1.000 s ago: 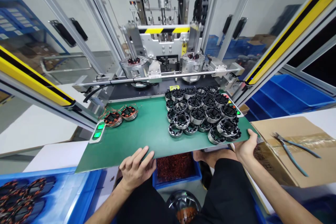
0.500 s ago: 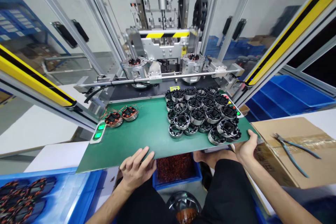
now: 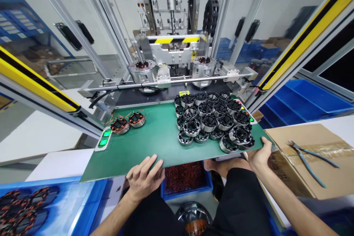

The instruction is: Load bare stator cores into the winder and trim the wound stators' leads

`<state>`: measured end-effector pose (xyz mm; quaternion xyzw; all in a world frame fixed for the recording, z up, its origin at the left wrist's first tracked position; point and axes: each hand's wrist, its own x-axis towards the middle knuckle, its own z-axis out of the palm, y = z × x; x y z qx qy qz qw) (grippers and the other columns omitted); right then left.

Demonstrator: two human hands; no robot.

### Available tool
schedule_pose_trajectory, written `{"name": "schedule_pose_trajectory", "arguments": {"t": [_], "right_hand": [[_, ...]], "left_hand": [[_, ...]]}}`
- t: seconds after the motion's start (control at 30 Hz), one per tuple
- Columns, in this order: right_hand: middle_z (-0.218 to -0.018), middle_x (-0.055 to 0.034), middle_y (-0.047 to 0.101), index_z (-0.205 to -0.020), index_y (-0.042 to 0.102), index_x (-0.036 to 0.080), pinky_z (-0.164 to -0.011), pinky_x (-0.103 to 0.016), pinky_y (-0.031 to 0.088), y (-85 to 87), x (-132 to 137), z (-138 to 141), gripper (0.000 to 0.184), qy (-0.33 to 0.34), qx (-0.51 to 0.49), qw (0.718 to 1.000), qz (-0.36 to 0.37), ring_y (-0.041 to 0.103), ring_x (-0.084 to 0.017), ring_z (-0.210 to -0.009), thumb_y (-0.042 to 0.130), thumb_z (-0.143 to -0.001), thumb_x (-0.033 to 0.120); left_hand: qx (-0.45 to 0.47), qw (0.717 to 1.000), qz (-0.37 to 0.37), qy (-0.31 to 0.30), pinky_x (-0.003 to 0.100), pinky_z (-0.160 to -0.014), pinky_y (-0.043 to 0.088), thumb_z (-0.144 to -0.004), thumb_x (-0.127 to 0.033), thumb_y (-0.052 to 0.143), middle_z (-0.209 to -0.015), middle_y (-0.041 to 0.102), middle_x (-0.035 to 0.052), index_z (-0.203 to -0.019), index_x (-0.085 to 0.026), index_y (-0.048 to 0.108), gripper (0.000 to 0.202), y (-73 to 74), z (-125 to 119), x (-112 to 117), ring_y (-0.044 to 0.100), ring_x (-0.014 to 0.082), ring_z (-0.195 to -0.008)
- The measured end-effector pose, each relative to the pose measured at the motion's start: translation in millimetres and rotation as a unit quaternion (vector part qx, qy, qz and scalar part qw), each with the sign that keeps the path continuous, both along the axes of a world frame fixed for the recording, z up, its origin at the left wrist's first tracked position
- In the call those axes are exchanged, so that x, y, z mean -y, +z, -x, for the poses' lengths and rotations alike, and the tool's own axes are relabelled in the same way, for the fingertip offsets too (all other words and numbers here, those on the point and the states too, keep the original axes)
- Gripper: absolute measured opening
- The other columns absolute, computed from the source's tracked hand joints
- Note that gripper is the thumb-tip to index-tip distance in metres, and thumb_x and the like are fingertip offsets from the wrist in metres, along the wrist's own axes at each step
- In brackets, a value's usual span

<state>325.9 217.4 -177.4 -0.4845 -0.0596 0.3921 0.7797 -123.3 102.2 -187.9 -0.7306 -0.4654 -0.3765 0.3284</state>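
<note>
My left hand lies over the front edge of a green work surface, its fingers stretched out on top. At the right front corner, my right hand grips the edge, thumb above and the other fingers hidden beneath. Close to that hand is a pile of several bare stator cores, black and silver rings, some stacked on others. Two stators wound with copper wire sit at the left rear of the surface, loose wire ends sticking out. Neither hand touches the cores or the wound stators.
Behind stands a machine with two metal fixtures, each with copper windings on top. Cutting pliers lie on a cardboard box at right. A blue tray holds wound stators at left. Below is a blue bin of copper-coloured scraps.
Both hands, the cores and the wound stators keep their places. Behind them, the machine's striped front part has shifted very slightly.
</note>
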Motion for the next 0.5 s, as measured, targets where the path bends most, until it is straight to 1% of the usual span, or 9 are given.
{"name": "schedule_pose_trajectory", "arguments": {"t": [0.27, 0.37, 0.5], "right_hand": [[-0.111, 0.0012, 0.083, -0.112, 0.076, 0.024, -0.08, -0.027, 0.068, -4.7, -0.9, -4.1, 0.031, 0.005, 0.001, 1.0, -0.004, 0.077, -0.019, -0.105, 0.065, -0.087, 0.038], [-0.111, 0.0006, 0.083, -0.112, 0.076, 0.023, -0.08, -0.026, 0.067, -3.4, -1.1, -2.7, 0.031, -0.007, 0.002, 1.0, -0.002, 0.077, -0.019, -0.103, 0.064, -0.087, 0.038], [-0.109, 0.0018, 0.083, -0.11, 0.078, 0.024, -0.077, -0.025, 0.067, -1.0, -0.2, -1.2, 0.029, 0.0, -0.001, 1.0, 0.008, 0.076, -0.018, -0.102, 0.061, -0.09, 0.037]], "left_hand": [[0.005, 1.0, 0.004, -0.002, 0.041, -0.091, 0.047, -0.096, -0.033, 0.089, -0.111, 0.088, 0.0021, -0.122, -0.031, 0.079, 0.028, -2.1, 0.6, 1.0, 0.074, 0.0227, -0.105], [0.005, 1.0, 0.005, -0.004, 0.041, -0.092, 0.047, -0.093, -0.032, 0.091, -0.112, 0.088, 0.0021, -0.123, -0.031, 0.079, 0.032, -2.0, 1.0, 1.1, 0.074, 0.0232, -0.105], [0.004, 1.0, 0.006, -0.007, 0.04, -0.092, 0.047, -0.092, -0.03, 0.092, -0.112, 0.087, 0.002, -0.122, -0.031, 0.079, 0.033, -0.8, 0.9, 0.9, 0.073, 0.0228, -0.105]]}}
